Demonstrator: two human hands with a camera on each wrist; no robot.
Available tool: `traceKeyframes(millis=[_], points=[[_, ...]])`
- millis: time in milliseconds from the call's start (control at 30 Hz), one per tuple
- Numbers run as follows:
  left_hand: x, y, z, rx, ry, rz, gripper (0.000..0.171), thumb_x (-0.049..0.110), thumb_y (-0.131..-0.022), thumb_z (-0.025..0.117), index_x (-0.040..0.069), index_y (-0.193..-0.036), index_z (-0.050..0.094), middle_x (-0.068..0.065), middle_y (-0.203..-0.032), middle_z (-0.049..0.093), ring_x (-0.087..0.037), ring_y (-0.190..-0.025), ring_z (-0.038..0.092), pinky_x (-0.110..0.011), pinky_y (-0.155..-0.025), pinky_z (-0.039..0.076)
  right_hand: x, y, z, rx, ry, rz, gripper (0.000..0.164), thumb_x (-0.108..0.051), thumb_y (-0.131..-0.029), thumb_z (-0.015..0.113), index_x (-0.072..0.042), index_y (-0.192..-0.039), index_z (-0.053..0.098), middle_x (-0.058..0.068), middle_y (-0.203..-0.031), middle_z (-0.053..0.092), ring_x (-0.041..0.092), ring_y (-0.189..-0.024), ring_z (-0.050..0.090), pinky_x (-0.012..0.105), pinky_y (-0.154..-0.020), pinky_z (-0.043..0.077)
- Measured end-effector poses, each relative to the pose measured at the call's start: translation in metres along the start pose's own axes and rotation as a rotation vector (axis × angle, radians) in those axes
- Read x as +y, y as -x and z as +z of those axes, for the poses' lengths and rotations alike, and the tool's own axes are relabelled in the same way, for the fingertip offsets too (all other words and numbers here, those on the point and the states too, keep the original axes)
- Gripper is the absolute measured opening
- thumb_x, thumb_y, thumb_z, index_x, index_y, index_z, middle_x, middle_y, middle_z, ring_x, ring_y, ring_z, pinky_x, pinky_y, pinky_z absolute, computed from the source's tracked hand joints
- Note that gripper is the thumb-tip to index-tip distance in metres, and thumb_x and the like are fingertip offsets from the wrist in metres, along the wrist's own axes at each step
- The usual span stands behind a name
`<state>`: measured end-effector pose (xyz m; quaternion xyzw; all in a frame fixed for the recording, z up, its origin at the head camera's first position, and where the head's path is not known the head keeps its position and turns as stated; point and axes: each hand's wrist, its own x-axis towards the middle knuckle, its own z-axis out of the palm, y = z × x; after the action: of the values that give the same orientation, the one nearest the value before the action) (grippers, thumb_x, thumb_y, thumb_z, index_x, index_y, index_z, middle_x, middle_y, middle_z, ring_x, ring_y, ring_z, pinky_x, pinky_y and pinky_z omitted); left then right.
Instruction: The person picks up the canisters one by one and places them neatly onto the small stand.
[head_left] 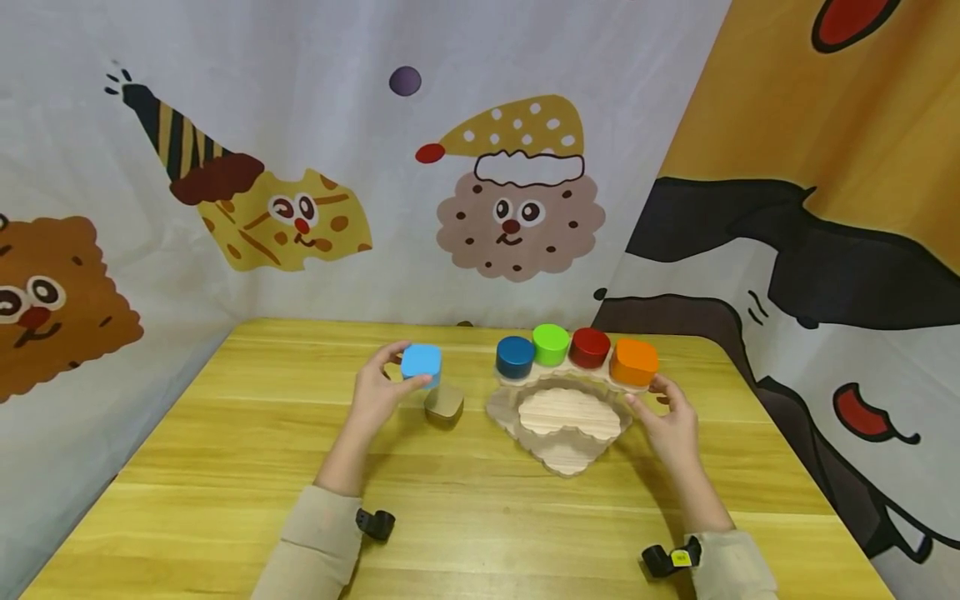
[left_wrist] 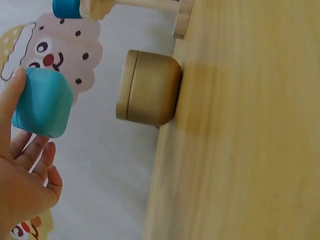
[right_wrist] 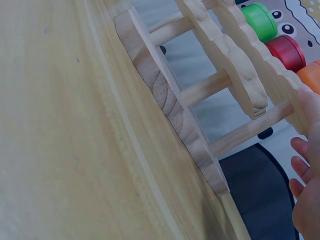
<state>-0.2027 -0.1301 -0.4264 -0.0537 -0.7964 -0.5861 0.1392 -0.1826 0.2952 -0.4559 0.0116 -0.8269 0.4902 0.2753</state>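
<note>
My left hand (head_left: 373, 398) pinches a light blue rounded-square tin (head_left: 422, 363) between thumb and fingers, held above the table. Just below and to its right, a gold tin (head_left: 444, 403) of similar shape stands on the table; the left wrist view shows its lid seam. My right hand (head_left: 673, 423) holds the right end of the top shelf of a tiered wooden stand (head_left: 570, 414), thumb at the near edge. On that top shelf sit a dark blue tin (head_left: 515, 357), a green tin (head_left: 551, 344), a red tin (head_left: 589, 347) and an orange tin (head_left: 634, 362), the orange one closest to my right hand.
The wood-grain table (head_left: 487, 533) reaches back to a cartoon-printed curtain (head_left: 315, 100). In the right wrist view, round posts (right_wrist: 207, 86) join the stand's scalloped tiers. The lower shelves carry no tins.
</note>
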Motion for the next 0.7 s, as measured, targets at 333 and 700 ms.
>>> traceKeyframes(millis=[333,700], points=[[0.018,0.003,0.009,0.003,0.005,0.061,0.064,0.023,-0.072,0.086,0.003,-0.127,0.059,-0.011,-0.118,0.060,-0.025,-0.101,0.050,-0.037,-0.075,0.034,-0.001,0.000,-0.001,-0.001,0.030,0.022,0.049,-0.007,-0.082,0.076,0.007,-0.125,0.055,0.018,-0.110,0.059,0.020,-0.098,0.048,0.037,-0.088,0.036],[0.043,0.012,0.026,-0.008,0.044,0.103,0.066,0.021,-0.068,0.089,0.003,-0.125,0.061,-0.008,-0.115,0.061,-0.026,-0.099,0.050,-0.037,-0.073,0.034,-0.001,0.000,-0.001,-0.012,0.023,0.025,0.050,-0.009,-0.082,0.076,0.007,-0.125,0.055,0.019,-0.109,0.058,0.033,-0.100,0.049,0.035,-0.087,0.035]])
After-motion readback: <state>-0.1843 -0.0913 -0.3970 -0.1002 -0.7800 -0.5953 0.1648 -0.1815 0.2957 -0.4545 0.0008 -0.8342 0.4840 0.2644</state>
